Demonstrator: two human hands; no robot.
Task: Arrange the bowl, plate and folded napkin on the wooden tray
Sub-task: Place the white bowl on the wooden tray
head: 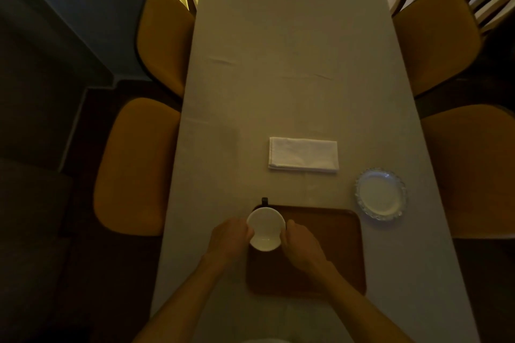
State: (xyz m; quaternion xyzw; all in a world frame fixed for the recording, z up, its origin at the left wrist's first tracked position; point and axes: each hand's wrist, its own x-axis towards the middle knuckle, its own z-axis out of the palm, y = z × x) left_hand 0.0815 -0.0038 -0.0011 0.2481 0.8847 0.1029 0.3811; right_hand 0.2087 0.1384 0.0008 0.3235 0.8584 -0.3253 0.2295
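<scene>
We clasp the bowl (266,229) between left hand (229,237) and right hand (300,242) | small, round, plain white, glossy | wooden tray (328,253) beneath our grip

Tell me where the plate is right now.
In the head view, the plate sits on the tablecloth off the wooden tray's far right corner, right of the napkin.

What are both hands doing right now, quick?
Left hand: closed on the left side of the white bowl.
Right hand: closed on the bowl's right side, over the wooden tray.
</scene>
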